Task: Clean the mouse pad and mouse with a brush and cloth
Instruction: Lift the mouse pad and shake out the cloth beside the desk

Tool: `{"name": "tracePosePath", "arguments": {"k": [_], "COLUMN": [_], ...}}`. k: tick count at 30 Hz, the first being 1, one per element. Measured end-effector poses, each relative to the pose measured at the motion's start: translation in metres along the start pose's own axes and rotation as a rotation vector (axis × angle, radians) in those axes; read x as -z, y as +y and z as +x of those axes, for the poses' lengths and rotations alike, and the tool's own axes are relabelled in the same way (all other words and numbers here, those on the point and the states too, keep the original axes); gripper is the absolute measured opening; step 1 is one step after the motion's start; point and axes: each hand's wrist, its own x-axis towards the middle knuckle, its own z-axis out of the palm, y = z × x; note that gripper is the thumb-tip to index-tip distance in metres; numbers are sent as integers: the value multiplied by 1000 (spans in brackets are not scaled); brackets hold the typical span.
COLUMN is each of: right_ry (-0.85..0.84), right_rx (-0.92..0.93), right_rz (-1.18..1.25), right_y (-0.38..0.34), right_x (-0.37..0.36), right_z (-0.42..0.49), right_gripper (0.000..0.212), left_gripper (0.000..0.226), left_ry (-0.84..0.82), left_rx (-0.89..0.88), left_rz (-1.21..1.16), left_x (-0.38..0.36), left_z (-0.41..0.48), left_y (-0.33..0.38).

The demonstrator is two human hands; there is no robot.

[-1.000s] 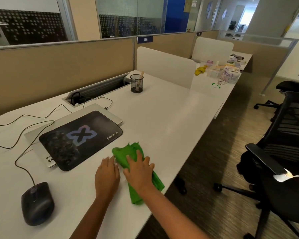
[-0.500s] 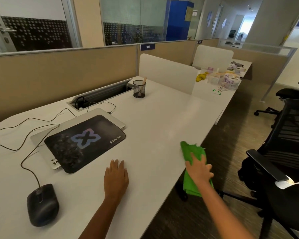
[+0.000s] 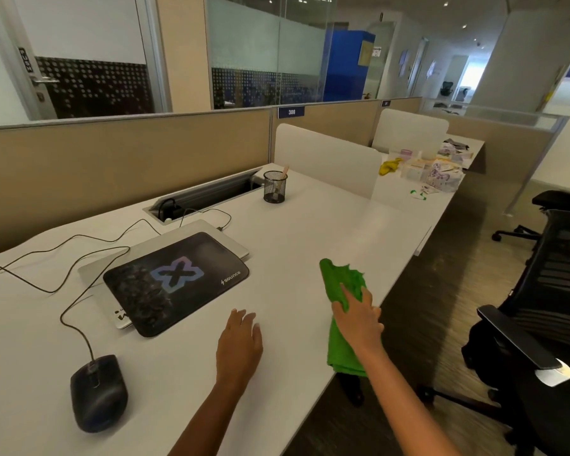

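The right hand (image 3: 357, 319) lies fingers spread on the green cloth (image 3: 343, 311) at the desk (image 3: 310, 232) edge (grip underneath hidden). The left hand (image 3: 241, 340) rests flat, empty. Mouse pad (image 3: 175, 281) covers a laptop (image 3: 165, 245); mouse (image 3: 97, 391) near left; brush (image 3: 282, 179) half-hidden in the mesh cup (image 3: 274, 190).

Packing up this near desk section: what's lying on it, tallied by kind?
Mouse: 1
Mouse pad: 1
Laptop: 1
Green cloth: 1
Mesh cup: 1
Brush in the cup: 1
Total: 6
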Motion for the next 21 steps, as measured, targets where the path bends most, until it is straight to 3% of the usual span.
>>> {"name": "tracePosePath", "arguments": {"k": [5, 14, 21], "right_ry": [-75, -151, -246], "right_rx": [198, 483, 561], "right_rz": [13, -42, -2], "right_y": [-40, -78, -82], "right_x": [-16, -47, -48], "right_z": [-23, -48, -19], "right_gripper": [49, 50, 58], "left_gripper": [33, 26, 27], "left_ry": [41, -114, -99], "left_rx": [-11, 175, 212], "left_rz": [-246, -838, -937], "left_x": [15, 39, 38], "left_z": [-2, 10, 29], "left_y": [7, 19, 24]}}
